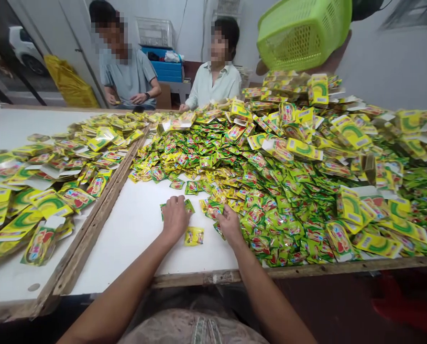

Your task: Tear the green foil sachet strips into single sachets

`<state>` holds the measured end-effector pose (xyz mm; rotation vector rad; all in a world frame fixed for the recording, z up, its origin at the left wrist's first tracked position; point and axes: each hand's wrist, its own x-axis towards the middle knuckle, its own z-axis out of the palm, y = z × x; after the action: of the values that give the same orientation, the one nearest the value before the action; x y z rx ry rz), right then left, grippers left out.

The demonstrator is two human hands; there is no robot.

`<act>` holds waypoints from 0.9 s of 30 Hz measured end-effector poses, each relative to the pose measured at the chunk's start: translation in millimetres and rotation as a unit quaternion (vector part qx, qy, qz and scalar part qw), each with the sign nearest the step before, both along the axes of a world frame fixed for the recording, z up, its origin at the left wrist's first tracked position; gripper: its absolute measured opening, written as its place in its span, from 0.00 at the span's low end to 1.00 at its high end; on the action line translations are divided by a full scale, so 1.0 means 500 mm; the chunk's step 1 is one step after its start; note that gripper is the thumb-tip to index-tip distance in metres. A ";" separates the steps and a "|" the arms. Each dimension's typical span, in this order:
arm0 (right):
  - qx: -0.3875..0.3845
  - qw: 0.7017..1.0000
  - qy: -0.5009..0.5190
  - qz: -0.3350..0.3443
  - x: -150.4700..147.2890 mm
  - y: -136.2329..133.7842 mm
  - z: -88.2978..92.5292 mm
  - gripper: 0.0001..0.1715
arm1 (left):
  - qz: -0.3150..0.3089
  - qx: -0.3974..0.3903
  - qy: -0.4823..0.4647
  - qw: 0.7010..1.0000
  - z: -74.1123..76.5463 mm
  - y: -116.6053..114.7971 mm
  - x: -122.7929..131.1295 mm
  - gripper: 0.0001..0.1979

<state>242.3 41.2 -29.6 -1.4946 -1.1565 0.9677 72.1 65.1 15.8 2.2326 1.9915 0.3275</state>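
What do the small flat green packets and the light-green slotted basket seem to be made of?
Small flat green packets: probably plastic or foil film, glossy; crinkled, with bright glints. Light-green slotted basket: likely moulded plastic, smooth; uniform colour, regular openings.

The background holds a yellow bag point(70, 85), a blue container point(165, 71) and a white car point(26, 47).

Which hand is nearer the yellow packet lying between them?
Left: left hand is close, left of and beyond the yellow packet; right hand is farther, to its right.
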 end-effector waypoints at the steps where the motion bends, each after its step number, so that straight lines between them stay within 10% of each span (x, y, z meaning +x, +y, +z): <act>1: 0.010 1.000 0.025 0.001 -0.003 -0.001 0.004 0.17 | 0.002 0.020 -0.009 1.000 0.001 -0.010 -0.008 0.20; 8: 0.024 0.996 0.082 0.001 -0.014 0.002 0.019 0.14 | -0.067 -0.139 -0.054 0.987 -0.025 -0.065 -0.008 0.11; 14: 0.038 0.998 0.040 0.006 -0.003 -0.006 0.008 0.14 | 0.017 -0.169 -0.148 0.974 -0.021 -0.055 -0.018 0.10; 21: 0.009 0.999 0.042 -0.003 -0.009 0.001 0.000 0.15 | -0.079 -0.159 -0.075 0.981 -0.025 -0.081 -0.013 0.15; 27: -0.012 0.980 0.184 0.075 -0.014 -0.010 0.021 0.18 | 0.054 -0.208 -0.399 0.891 -0.046 -0.049 -0.024 0.17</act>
<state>235.5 36.3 -19.1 -1.1934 -0.9979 1.3028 60.0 40.6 -7.3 1.3881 1.5312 0.6331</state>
